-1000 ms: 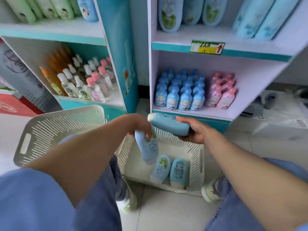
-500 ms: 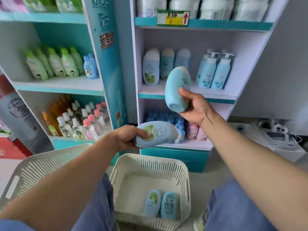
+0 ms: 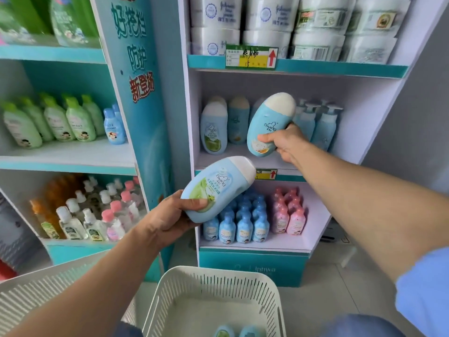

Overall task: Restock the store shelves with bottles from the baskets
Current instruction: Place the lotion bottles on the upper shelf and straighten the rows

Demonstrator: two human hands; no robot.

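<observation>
My right hand (image 3: 283, 142) grips a light blue bottle with a white cap (image 3: 268, 122), held upright just above the middle shelf (image 3: 233, 159) of the right-hand unit, next to two matching bottles (image 3: 215, 127). My left hand (image 3: 170, 215) holds a second light blue bottle with a green label (image 3: 216, 188), tilted, in front of the shelf edge. Below, a white slotted basket (image 3: 213, 283) on the floor has two more blue bottles (image 3: 239, 332) at its bottom, mostly cut off by the frame.
Blue pump bottles (image 3: 318, 125) stand at the right of the middle shelf. Small blue (image 3: 240, 224) and pink bottles (image 3: 289, 215) fill the shelf below. White tubs (image 3: 267, 23) sit above. The left unit holds green bottles (image 3: 56, 120). A second white basket (image 3: 48, 293) is at lower left.
Both hands lifted their bottles out of the basket and up toward the shelves. The right bottle turned cap-up and reached the middle shelf; the left bottle rose to the shelf edge.
</observation>
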